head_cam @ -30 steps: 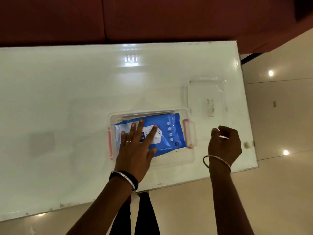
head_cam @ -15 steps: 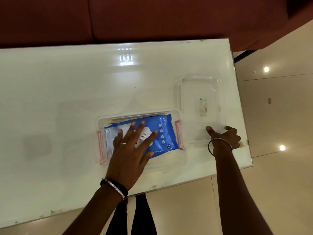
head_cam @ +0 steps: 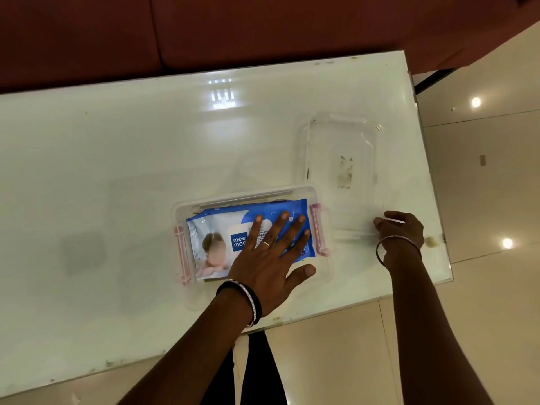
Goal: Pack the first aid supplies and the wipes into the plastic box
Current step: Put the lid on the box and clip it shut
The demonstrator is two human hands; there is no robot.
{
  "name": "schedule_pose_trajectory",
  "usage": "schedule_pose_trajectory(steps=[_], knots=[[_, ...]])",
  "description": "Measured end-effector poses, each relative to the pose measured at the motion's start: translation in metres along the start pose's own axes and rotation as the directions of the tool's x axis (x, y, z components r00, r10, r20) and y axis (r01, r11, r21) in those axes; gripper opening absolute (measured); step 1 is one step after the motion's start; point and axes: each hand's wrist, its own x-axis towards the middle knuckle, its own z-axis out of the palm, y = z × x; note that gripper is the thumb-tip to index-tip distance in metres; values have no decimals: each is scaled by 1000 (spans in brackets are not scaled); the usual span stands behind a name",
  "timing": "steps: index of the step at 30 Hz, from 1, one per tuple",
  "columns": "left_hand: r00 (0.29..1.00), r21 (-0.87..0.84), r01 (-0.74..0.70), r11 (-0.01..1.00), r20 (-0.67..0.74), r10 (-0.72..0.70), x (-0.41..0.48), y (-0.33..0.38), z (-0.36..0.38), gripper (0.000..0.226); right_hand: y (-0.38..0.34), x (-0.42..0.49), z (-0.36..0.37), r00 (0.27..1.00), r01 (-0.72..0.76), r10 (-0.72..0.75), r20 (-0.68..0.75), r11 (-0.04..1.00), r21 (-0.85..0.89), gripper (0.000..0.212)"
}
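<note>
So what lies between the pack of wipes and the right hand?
In the head view, the box's pink right-end latch, then bare white table up to the right hand at the clear lid.

The table [head_cam: 117, 159] has a glossy, smooth white top that mirrors the ceiling lights; the plastic box [head_cam: 327, 276] and its lid [head_cam: 339, 147] are clear plastic, the clips [head_cam: 317, 229] matt pink. The wipes pack [head_cam: 222, 229] is shiny blue film; the floor [head_cam: 482, 200] is polished tile.
</note>
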Motion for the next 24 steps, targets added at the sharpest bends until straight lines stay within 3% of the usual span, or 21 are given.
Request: schedule_pose_trajectory(steps=[5,9,12,15,17,20,22,24], knots=[[999,-9,-8,1000,44,9,2,-1,2,73,-3,-6,5,995,85,-86,-55,996,-22,25],[998,-25,-11,1000,53,12,2,-2,0,74,-11,-16,-6,999,-12,-4,41,931,365,15],[999,-79,-24,997,24,26,-1,-5,-10,69,-15,-31,-23,973,-155,30,228,817,555,13],[996,-356,-35,934,-91,3,-14,-8,-26,55,-21,-47,-38,940,-162,-68,334,773,614,20],[973,-567,-23,823,-201,-111,-30,-11,-36,43,-28,-60,-47,934,-86,-172,314,745,661,21],[893,-644,32,764,-325,-311,-54,-20,-48,30,-36,-81,-58,907,161,-378,185,717,678,20],[833,-711,57,700,-353,-426,-66,-28,-57,25,-40,-98,-63,832,449,-553,38,713,538,19],[754,-848,48,528,-316,-576,-76,-37,-63,25,-42,-116,-63,689,680,-722,-54,620,392,23]])
